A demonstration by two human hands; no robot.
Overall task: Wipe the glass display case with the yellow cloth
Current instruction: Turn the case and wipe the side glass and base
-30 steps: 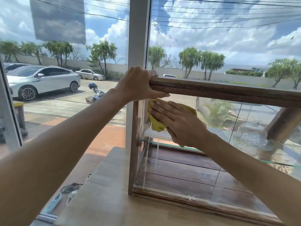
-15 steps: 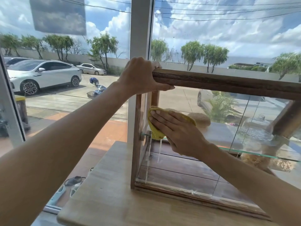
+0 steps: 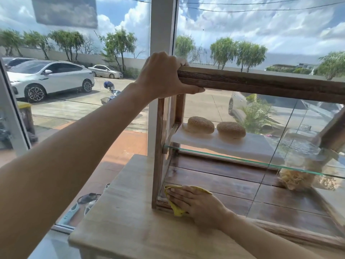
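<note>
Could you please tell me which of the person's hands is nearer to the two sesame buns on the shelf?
The left. The left hand grips the case's top wooden rail, just above and left of the sesame buns. The right hand presses the yellow cloth against the glass low down, well below them.

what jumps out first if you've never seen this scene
The right hand presses a yellow cloth flat on the lower left corner of the glass display case, while the left hand grips its wooden top rail. Inside, two seeded buns sit on the upper glass shelf.
</note>
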